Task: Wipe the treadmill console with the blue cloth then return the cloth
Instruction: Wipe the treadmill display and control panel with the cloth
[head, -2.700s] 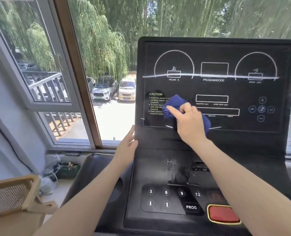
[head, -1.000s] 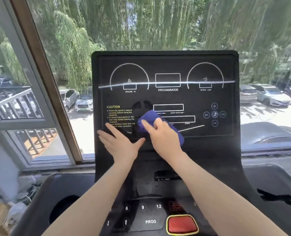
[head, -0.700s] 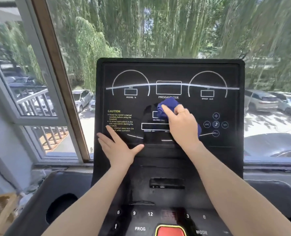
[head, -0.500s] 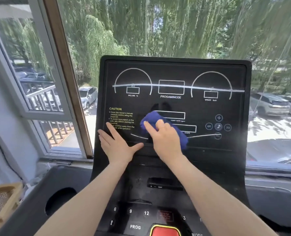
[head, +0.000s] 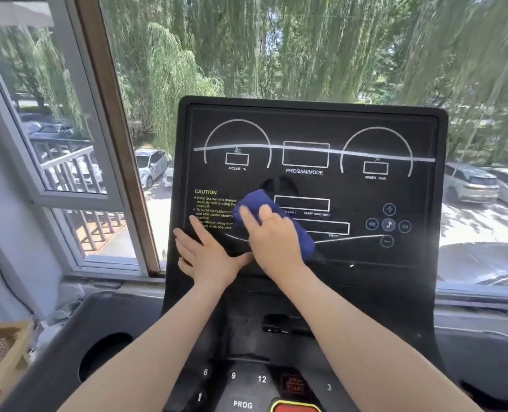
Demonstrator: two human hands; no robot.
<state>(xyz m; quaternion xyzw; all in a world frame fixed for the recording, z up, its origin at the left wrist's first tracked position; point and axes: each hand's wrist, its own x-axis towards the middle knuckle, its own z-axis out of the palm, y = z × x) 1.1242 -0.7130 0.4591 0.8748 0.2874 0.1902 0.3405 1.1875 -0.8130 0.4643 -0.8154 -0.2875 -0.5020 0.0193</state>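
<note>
I'm seeing the blue cloth [head: 272,221] lying bunched against the lower left of the treadmill console [head: 309,185], just right of the yellow caution text [head: 214,209]. My right hand [head: 272,242] is pressing it flat with fingers extended over it. My left hand [head: 208,254] is resting spread on the console's lower left, thumb touching the right hand.

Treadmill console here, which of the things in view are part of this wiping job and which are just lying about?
Part of the job:
blue cloth, pressed to the panel under the right hand
treadmill console
left hand, flat on the console's lower left

Just lying about:
wicker basket
cup holder
window frame
parked cars outside
</note>
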